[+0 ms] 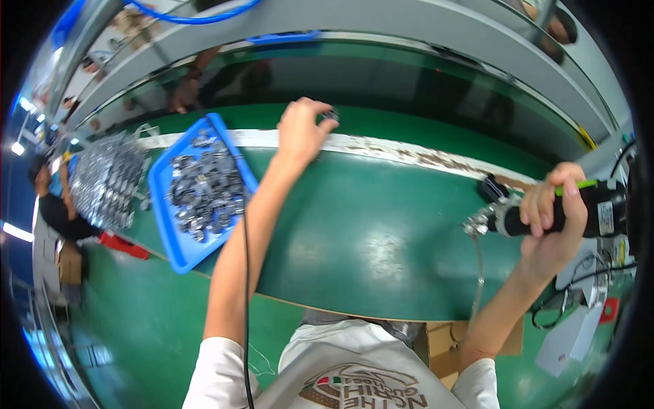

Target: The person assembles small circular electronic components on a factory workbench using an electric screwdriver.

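Observation:
My left hand (302,131) reaches forward over the green strip beyond the white edge. Its thumb and fingers pinch a small dark, shiny part (331,114), too small to name. On the right, my right hand (555,208) is wrapped round a black electric screwdriver (594,211) with a lime-green lever. The tool lies nearly level, its silvery front end (479,222) pointing left above the green table (381,238). Left of my left forearm, a blue tray (178,255) holds a heap of small shiny metal parts (208,184).
Clear plastic trays (109,180) are stacked at the far left. A small black object (492,188) sits by the white strip (402,151). A black cable (246,307) hangs across my left arm. A cardboard box (439,347) stands below the table. Another person (58,211) is at the left.

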`<state>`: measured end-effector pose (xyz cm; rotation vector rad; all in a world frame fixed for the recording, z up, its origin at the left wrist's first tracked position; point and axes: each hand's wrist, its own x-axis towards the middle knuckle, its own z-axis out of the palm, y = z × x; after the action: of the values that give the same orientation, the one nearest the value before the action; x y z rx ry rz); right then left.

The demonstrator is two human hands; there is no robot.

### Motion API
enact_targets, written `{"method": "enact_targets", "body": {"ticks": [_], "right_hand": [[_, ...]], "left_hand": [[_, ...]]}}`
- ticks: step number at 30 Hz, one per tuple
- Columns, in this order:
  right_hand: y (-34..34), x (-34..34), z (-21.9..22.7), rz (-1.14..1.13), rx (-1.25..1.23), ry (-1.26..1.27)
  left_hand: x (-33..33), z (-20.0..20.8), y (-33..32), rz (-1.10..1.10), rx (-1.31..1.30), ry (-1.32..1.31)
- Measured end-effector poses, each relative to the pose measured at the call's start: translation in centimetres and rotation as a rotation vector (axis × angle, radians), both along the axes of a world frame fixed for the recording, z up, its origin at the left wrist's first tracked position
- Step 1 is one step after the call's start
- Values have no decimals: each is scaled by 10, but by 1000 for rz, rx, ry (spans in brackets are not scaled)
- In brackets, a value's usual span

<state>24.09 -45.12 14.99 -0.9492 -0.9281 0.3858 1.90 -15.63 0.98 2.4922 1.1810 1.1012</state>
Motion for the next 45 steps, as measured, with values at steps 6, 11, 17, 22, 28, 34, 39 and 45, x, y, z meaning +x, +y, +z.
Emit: {"method": "enact_targets", "body": {"ticks": [6, 11, 17, 22, 28, 34, 39, 45], "right_hand": [[-3, 11, -9, 15, 23, -16], [0, 7, -9, 41, 34, -28], [4, 0, -15, 53, 10, -24], [2, 4, -15, 1, 31, -8], [0, 10, -21, -3, 10, -34], [-6, 15, -32, 8, 6, -45], [-16, 22, -33, 107, 30, -52], [-24, 33, -29, 181, 16, -81]], "left_hand": [[-97, 32, -55, 60, 71, 26], [-210, 38, -58, 339, 124, -16], [-353, 20, -36, 577, -118, -262], [-392, 4, -5, 720, -139, -305], [-433, -31, 25, 906, -125, -140], [-434, -50, 52, 893, -145, -173], [-434, -51, 54, 868, -104, -151], [-403, -7, 0, 749, 124, -307]]}}
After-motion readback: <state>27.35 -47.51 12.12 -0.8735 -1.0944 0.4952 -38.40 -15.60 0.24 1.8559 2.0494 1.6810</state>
